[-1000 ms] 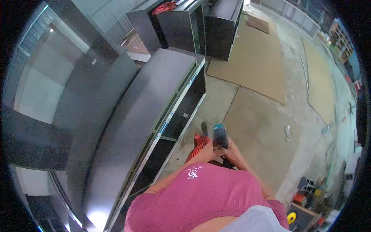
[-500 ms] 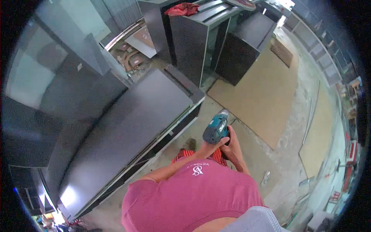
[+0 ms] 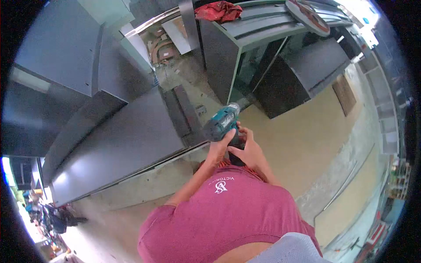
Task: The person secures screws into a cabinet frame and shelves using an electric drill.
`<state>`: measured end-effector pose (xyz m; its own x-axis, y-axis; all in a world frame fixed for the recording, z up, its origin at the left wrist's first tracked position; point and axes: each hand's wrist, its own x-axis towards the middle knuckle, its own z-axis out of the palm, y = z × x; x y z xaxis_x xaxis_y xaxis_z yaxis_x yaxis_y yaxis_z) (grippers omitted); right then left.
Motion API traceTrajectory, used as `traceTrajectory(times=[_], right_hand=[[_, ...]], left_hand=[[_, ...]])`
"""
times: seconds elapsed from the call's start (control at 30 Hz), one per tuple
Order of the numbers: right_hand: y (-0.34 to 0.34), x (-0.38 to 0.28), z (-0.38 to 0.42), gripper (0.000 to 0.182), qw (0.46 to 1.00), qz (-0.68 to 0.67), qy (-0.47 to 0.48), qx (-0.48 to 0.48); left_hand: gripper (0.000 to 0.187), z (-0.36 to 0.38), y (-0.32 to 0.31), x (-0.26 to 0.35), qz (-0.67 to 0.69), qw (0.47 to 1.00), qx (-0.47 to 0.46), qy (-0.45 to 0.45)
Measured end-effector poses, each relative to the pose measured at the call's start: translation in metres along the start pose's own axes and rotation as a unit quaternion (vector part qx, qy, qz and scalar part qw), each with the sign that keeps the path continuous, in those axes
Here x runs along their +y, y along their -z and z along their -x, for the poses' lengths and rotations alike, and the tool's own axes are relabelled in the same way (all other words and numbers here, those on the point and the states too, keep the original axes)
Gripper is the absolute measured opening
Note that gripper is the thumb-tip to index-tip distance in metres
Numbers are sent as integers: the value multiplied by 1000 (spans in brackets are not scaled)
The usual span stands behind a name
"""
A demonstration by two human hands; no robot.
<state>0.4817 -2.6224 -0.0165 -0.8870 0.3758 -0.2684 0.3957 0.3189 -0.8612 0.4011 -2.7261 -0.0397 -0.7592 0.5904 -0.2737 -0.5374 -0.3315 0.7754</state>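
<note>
A teal and black cordless drill (image 3: 224, 118) is held in front of my body, its chuck pointing away from me and slightly to the right. My left hand (image 3: 220, 147) wraps round the upper part of its handle, just under the motor housing. Lower down, my right hand (image 3: 250, 153) closes on the grip near the battery (image 3: 237, 158), fingers curled round its right side. Nothing touches the chuck. Beyond the drill lies a long dark panelled cabinet (image 3: 127, 136) to the left.
Dark cabinets (image 3: 219, 61) stand ahead, with a crumpled red cloth (image 3: 219, 11) and a round-ended board (image 3: 307, 17) on top. A brown sheet (image 3: 307, 144) covers floor at right. Wood offcuts (image 3: 164, 50) lie behind the long cabinet. Pale shelving (image 3: 381, 101) lines the far right.
My view has turned and moved forward. The drill has risen and shifted left in view, nearer the long cabinet's end. My right hand now sits lower on the grip, by the battery.
</note>
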Motion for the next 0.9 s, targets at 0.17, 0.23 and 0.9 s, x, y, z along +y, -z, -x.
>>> traceTrajectory(times=[0.17, 0.23, 0.9], right_hand=[[67, 5, -68, 62, 965, 88, 39, -245], [66, 26, -96, 59, 960, 27, 57, -272], [69, -40, -184, 47, 962, 170, 4, -214]], left_hand=[[35, -55, -27, -2, 61, 994, 60, -70], [33, -73, -41, 10, 123, 982, 110, -96], [35, -184, -11, 31, 242, 963, 116, 20]])
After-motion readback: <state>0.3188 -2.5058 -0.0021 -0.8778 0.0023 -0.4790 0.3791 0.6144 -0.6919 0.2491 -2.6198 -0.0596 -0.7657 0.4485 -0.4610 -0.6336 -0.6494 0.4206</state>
